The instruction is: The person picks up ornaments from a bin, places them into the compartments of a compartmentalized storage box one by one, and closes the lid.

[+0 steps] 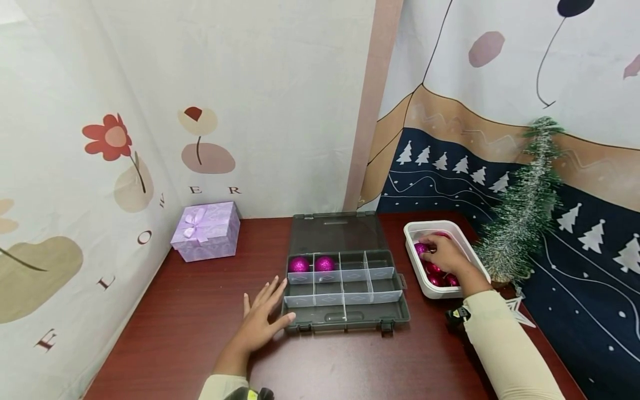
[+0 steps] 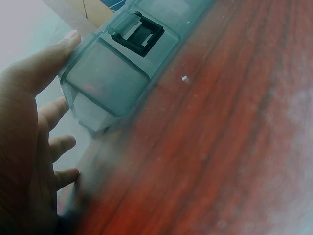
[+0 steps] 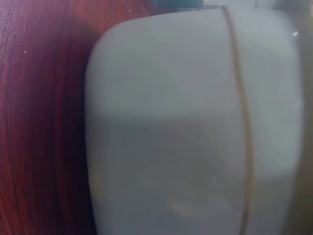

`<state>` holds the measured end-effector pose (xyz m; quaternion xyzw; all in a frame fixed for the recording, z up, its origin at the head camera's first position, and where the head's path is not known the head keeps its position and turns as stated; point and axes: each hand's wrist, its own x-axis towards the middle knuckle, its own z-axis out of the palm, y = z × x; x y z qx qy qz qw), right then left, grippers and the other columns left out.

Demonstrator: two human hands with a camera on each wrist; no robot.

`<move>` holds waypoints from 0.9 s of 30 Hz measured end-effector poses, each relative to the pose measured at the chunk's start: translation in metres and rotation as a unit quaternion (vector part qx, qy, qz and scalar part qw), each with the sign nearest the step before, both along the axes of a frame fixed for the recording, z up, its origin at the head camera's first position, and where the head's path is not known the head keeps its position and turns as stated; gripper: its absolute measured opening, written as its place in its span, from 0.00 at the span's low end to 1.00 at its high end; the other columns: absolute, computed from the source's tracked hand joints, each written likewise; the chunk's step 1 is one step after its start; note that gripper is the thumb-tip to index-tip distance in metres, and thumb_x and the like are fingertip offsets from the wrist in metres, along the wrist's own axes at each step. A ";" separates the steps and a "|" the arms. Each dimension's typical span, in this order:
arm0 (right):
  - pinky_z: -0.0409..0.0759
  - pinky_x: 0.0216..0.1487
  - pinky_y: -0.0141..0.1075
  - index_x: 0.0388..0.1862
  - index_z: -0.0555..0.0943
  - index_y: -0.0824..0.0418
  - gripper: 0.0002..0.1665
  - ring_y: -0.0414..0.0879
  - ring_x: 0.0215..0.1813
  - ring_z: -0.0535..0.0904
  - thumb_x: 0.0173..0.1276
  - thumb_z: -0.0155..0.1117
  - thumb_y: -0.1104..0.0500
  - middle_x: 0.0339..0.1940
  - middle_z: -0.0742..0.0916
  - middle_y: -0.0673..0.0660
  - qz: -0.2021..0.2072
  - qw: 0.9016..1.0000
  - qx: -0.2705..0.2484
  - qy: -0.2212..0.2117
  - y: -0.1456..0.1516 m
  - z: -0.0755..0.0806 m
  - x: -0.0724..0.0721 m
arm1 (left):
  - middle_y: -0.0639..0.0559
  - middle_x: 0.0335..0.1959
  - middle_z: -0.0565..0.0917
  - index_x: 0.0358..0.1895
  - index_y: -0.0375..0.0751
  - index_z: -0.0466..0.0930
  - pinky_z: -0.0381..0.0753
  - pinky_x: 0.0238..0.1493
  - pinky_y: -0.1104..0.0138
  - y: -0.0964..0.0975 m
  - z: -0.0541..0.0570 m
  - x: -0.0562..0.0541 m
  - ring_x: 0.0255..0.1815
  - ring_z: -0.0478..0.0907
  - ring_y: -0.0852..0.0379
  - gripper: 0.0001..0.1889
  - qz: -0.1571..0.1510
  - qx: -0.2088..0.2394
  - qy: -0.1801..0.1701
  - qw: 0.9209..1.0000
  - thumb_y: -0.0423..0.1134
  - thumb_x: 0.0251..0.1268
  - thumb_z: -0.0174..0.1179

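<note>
A grey translucent compartment box (image 1: 320,315) lies with its lid (image 1: 337,233) folded back. Two magenta glitter baubles (image 1: 299,265) sit side by side in its back row, at the left. My left hand (image 1: 260,323) has its fingers spread at the box's left side; in the left wrist view the thumb (image 2: 58,54) lies along the box edge. Reaching into a white tub (image 1: 413,270), my right hand (image 1: 447,258) pinches a purple glitter bauble (image 1: 421,248) near the tub's left wall. Several shiny magenta baubles (image 1: 436,280) lie below that hand. The right wrist view shows only the tub's outer wall (image 3: 166,88).
A lilac gift box (image 1: 212,233) with a bow stands at the back left. Right of the tub rises a small tinsel tree (image 1: 525,205), with a white star (image 1: 520,312) near its base. Printed cloth (image 1: 280,111) hangs behind the dark red table (image 1: 195,311).
</note>
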<state>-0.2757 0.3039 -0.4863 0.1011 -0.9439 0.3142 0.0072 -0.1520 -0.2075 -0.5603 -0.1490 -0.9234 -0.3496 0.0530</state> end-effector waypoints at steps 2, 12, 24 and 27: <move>0.79 0.71 0.67 0.65 0.82 0.75 0.24 0.73 0.64 0.84 0.72 0.69 0.69 0.63 0.87 0.78 -0.001 1.000 -0.001 0.003 0.001 0.000 0.000 | 0.38 0.89 0.62 0.87 0.51 0.63 0.28 0.77 0.15 0.000 0.000 0.000 0.87 0.59 0.24 0.46 -0.001 0.001 0.002 1.000 0.59 0.69 0.69; 0.76 0.74 0.70 0.69 0.79 0.75 0.24 0.75 0.68 0.81 0.77 0.66 0.68 0.68 0.83 0.79 -0.017 0.999 -0.024 0.033 0.005 0.009 0.005 | 0.37 0.89 0.62 0.87 0.51 0.64 0.28 0.76 0.15 0.000 0.000 0.001 0.87 0.59 0.24 0.46 -0.001 0.005 0.005 1.000 0.58 0.69 0.70; 0.75 0.75 0.56 0.74 0.74 0.74 0.27 0.69 0.72 0.76 0.80 0.63 0.65 0.72 0.80 0.77 -0.084 0.985 -0.138 0.056 0.000 0.010 0.017 | 0.38 0.89 0.62 0.87 0.52 0.63 0.28 0.76 0.15 -0.001 -0.001 0.001 0.87 0.59 0.24 0.46 -0.002 0.001 0.005 1.000 0.59 0.69 0.69; 0.81 0.62 0.35 0.75 0.75 0.70 0.28 0.62 0.67 0.80 0.81 0.64 0.63 0.72 0.81 0.75 -0.110 0.982 -0.146 0.055 -0.001 0.011 0.019 | 0.39 0.89 0.61 0.88 0.52 0.63 0.27 0.77 0.15 -0.001 -0.001 0.000 0.87 0.59 0.25 0.46 -0.002 0.000 0.001 1.000 0.59 0.70 0.69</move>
